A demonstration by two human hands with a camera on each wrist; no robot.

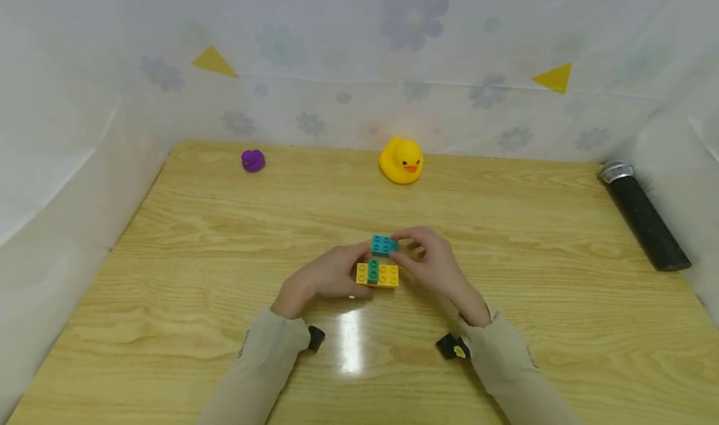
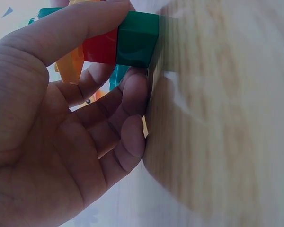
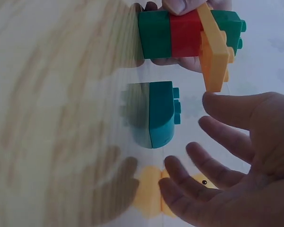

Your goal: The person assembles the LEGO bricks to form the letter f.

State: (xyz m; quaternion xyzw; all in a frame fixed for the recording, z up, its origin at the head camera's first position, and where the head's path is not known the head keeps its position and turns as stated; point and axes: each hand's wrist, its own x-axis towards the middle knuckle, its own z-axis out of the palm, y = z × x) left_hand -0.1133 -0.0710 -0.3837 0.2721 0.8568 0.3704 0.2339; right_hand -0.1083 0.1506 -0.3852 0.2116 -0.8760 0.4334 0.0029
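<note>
My left hand (image 1: 337,272) grips the lower part of a stack of toy building bricks (image 1: 389,276). From the bottom up, the right wrist view shows a green brick (image 3: 155,35), a red brick (image 3: 185,37), a wide yellow brick (image 3: 213,64) and a narrow green brick (image 3: 226,29). Behind the stack, a teal brick (image 1: 382,245) with rounded ends sits studs-up on the table. My right hand (image 1: 434,264) is at its right side with loosely spread fingers (image 3: 217,170). A gap shows between those fingers and the teal brick in the right wrist view.
A yellow rubber duck (image 1: 401,161) stands at the table's back edge, and a small purple duck (image 1: 253,161) is farther left. A black microphone (image 1: 643,219) lies along the right edge. Flower-patterned white cloth (image 1: 337,50) encloses the wooden table (image 1: 224,213).
</note>
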